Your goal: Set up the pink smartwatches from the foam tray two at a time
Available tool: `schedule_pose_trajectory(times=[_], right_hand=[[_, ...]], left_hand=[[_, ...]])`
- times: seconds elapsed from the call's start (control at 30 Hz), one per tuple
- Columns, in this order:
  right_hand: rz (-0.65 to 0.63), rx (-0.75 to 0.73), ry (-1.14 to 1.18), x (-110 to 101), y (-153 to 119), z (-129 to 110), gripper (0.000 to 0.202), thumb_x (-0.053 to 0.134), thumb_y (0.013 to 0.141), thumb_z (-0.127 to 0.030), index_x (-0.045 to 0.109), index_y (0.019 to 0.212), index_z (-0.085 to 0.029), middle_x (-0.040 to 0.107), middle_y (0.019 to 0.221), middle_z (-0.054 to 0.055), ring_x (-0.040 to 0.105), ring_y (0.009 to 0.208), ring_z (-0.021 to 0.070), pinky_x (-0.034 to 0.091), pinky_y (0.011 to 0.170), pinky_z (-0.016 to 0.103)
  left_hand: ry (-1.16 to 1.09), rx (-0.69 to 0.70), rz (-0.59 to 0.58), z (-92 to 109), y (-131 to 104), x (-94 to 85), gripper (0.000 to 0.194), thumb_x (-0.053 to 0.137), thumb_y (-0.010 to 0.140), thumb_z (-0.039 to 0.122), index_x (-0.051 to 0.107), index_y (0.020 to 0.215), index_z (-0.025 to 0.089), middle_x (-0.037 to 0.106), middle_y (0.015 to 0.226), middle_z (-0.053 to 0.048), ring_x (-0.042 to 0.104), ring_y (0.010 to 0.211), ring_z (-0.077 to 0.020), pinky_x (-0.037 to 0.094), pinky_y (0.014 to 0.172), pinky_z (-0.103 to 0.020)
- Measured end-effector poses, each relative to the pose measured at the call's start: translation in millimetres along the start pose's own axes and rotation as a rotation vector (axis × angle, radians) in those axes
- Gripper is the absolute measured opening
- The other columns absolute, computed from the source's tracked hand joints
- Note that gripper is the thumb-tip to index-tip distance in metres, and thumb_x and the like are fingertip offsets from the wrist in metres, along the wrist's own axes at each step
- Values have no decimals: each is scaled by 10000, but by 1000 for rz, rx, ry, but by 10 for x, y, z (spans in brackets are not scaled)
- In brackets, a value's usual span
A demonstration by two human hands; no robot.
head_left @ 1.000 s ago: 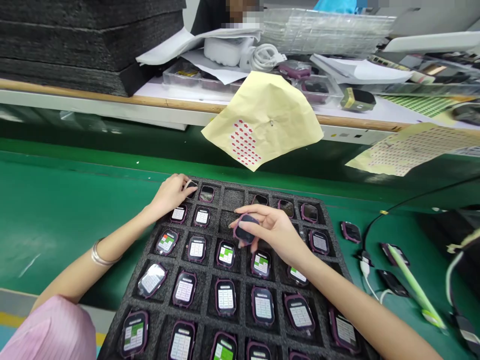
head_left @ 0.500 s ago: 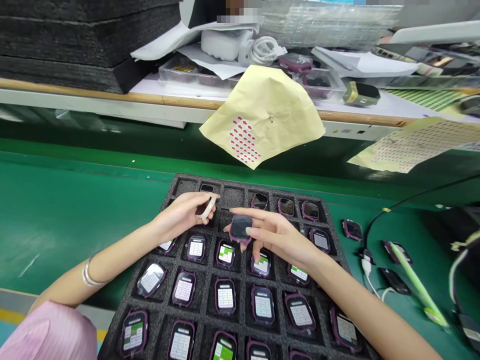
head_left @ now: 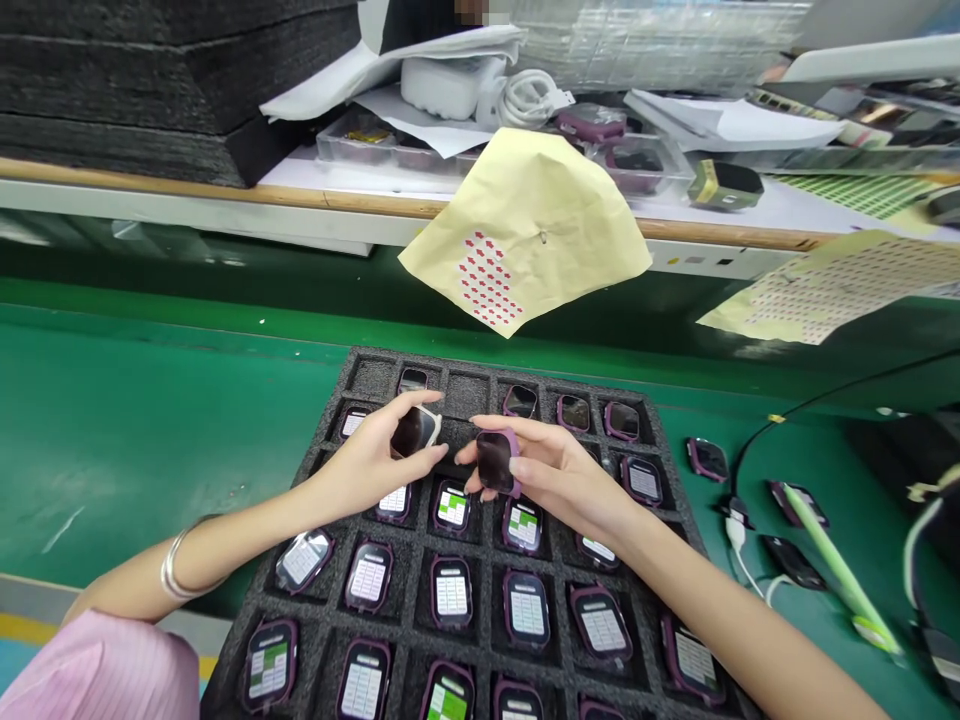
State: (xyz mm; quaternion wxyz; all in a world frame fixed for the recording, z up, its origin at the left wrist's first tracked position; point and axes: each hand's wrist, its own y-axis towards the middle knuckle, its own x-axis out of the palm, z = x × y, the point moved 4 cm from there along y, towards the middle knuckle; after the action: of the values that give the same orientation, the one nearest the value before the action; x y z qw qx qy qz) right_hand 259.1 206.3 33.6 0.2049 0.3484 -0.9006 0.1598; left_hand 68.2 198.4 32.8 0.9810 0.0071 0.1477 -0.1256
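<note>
My left hand (head_left: 379, 440) is closed round a white-framed smartwatch body (head_left: 414, 432), its dark screen tilted up between thumb and fingers. In my right hand (head_left: 551, 465) is a purple smartwatch body (head_left: 496, 462) with a dark screen, gripped by thumb and fingertips. Both hands hover over the upper rows of a black foam tray (head_left: 469, 395). Purple watch bodies sit in its compartments; many, such as this one (head_left: 451, 592), show a lit white or green grid. Those in the top row, like this dark watch (head_left: 573, 412), have unlit screens.
To the tray's right lie a loose purple watch (head_left: 706, 458), a light green pen-like stick (head_left: 836, 570) and cables (head_left: 739, 545). Behind, a shelf edge (head_left: 360, 205) carries stacked black foam (head_left: 142, 90). A yellow sheet with red arrow stickers (head_left: 529, 235) hangs from it.
My left hand has turned the white-framed watch so its screen now faces up. My right hand has shifted slightly right and tilted the purple watch.
</note>
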Motion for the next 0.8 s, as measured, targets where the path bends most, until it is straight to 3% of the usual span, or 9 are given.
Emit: schedule_pose_trajectory(times=[0.17,0.37,0.67,0.8], right_hand=[[28,-4,-44,-47,-18,11,383,753,796,-229,651,1163,-188,708,1031,111,700,831,215,512,810,378],[-49,23,-12,-9,-27,-11,403,692,857,-261,598,1244,-193,682,1108,133,685,909,228,515,801,366],[13,41,-37,-31,-34,-4,412,760,781,-218,647,1175,-179,710,1037,117,699,856,227,512,827,382],[17,34,-45,-19,-34,-18,415,752,784,-236,646,1179,-170,713,1003,112,696,835,225,520,767,354]], left_hand=[[67,45,-4,10,-48,33,558,615,817,272,444,1346,225,634,1030,-72,604,972,-243,490,833,-355],[119,72,-24,46,-65,58,520,574,855,274,425,1350,215,611,1128,-87,575,1057,-253,459,906,-369],[200,97,-68,100,-65,58,449,528,852,214,452,1295,208,627,1058,-65,586,1004,-237,439,922,-356],[217,103,-70,118,-66,36,450,527,848,216,451,1291,206,622,1076,-62,584,985,-224,444,912,-339]])
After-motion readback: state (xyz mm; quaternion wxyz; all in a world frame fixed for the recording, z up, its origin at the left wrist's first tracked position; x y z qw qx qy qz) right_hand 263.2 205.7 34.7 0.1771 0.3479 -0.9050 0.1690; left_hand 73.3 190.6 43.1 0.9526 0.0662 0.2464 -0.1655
